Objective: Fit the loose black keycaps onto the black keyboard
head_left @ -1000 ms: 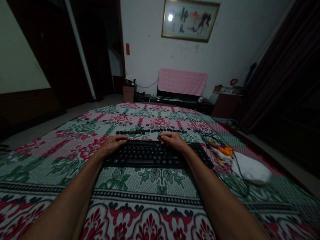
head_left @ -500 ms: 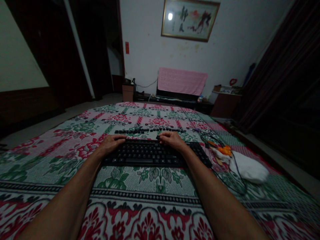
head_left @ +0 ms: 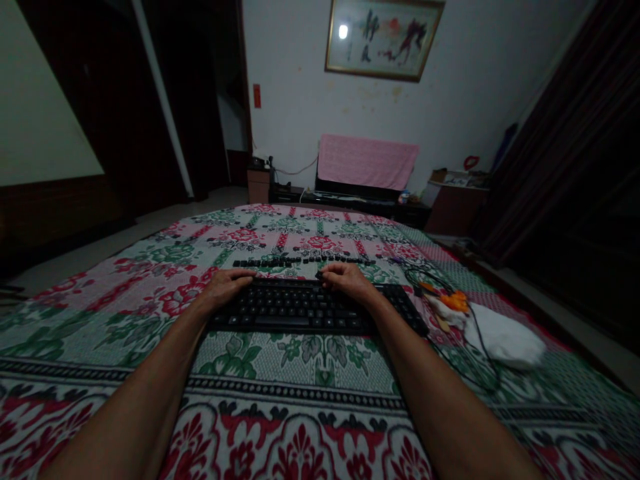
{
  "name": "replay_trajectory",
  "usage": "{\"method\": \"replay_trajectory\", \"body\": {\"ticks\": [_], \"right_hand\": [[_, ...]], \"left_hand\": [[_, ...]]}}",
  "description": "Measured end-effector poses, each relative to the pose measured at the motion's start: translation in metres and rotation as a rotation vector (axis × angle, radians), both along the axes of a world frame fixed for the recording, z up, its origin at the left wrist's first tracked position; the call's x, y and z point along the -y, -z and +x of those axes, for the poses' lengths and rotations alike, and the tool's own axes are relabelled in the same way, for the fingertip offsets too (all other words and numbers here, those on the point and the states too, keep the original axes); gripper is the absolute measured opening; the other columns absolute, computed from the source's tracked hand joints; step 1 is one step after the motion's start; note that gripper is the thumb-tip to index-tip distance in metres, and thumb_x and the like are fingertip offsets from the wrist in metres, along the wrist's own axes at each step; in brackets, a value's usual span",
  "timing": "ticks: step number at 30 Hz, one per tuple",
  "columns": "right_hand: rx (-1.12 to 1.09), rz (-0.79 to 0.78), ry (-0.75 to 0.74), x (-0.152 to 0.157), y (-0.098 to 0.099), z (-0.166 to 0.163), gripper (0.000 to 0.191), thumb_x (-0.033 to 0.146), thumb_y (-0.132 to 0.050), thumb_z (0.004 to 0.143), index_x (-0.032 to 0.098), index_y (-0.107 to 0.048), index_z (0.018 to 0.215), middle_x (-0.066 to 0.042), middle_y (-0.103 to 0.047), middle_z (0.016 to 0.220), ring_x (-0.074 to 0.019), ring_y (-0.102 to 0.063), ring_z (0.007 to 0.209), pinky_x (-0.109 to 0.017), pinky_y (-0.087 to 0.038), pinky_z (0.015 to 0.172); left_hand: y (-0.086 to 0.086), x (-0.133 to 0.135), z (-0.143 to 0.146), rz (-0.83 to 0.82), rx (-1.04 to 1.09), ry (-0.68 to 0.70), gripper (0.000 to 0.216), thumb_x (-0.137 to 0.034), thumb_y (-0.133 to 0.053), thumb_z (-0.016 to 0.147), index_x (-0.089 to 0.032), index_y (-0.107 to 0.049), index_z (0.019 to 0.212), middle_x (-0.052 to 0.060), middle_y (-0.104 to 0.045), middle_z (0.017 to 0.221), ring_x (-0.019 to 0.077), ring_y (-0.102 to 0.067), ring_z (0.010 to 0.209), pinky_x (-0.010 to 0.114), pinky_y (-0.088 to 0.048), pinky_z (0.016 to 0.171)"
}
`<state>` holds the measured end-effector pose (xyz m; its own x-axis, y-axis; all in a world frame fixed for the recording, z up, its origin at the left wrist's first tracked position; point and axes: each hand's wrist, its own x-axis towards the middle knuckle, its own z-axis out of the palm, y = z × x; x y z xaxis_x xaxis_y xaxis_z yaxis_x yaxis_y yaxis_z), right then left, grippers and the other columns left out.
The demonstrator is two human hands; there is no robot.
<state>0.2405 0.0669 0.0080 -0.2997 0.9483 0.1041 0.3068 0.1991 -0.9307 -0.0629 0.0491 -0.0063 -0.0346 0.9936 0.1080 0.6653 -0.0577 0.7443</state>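
A black keyboard (head_left: 300, 310) lies on a flowered bedspread (head_left: 280, 380) in front of me. My left hand (head_left: 225, 287) rests on its far left corner, fingers laid flat over the edge. My right hand (head_left: 347, 280) is at the middle of the keyboard's far edge, fingers curled in a pinch on a small dark keycap (head_left: 319, 273). Just beyond the keyboard, a row of loose black keycaps (head_left: 300, 261) lies on the cloth.
To the right of the keyboard lie a black cable (head_left: 425, 277), a small orange thing (head_left: 457, 301) and a white soft bundle (head_left: 505, 337). Past the bed, a screen draped in pink cloth (head_left: 367, 161) stands against the wall.
Both hands stay at the keyboard's far edge. The view has shifted slightly; nothing else has visibly moved.
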Motion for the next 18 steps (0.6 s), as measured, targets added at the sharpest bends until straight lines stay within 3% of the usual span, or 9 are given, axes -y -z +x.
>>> {"method": "replay_trajectory", "body": {"ticks": [18], "right_hand": [[-0.005, -0.018, 0.022, 0.0026, -0.0032, -0.0034, 0.01, 0.022, -0.056, 0.069, 0.015, -0.058, 0.077, 0.001, -0.061, 0.063, -0.0089, -0.058, 0.057, -0.017, -0.041, 0.047]], "left_hand": [[-0.002, 0.0027, 0.0013, 0.013, 0.05, -0.02, 0.034, -0.04, -0.054, 0.065, -0.024, -0.068, 0.092, -0.001, -0.068, 0.094, 0.0199, -0.059, 0.092, 0.027, -0.041, 0.086]]}}
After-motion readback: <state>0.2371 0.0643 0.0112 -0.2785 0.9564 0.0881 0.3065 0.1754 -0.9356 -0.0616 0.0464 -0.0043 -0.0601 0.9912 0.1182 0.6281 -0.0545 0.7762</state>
